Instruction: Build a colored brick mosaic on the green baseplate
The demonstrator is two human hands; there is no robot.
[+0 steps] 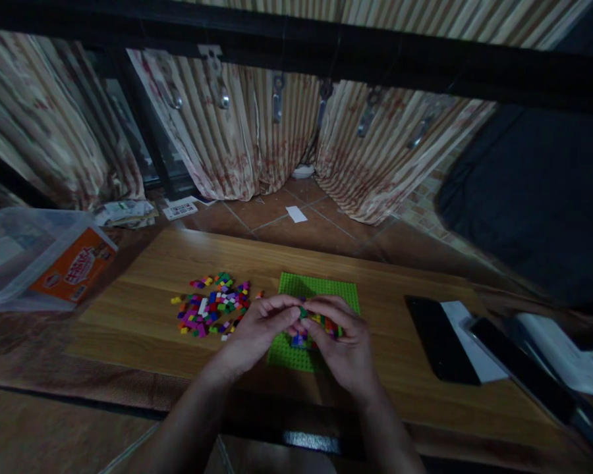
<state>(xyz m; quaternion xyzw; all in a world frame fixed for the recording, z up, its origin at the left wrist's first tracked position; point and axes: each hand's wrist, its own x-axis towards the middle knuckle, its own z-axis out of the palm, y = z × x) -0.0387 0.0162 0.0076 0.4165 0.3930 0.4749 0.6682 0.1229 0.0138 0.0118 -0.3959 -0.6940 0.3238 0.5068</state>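
Note:
Above a bright green studded baseplate (319, 286), my left hand (269, 320) and my right hand (339, 329) meet, fingertips pinched together. A small dark green toy brick (303, 312) shows between the fingertips of both hands. Below them, several coloured bricks (299, 341), blue, red and yellow among them, stand on the baseplate, partly hidden by my fingers. To the left of my left hand lies a loose pile of small bricks (217, 304) in many colours.
The wooden table (143, 316) carries a black flat slab (439, 339), white paper (467, 336) and a long dark object (518, 368) at the right. A clear plastic bin (10, 263) with an orange label stands left. Striped curtains (237, 131) hang behind a dark bar (296, 46).

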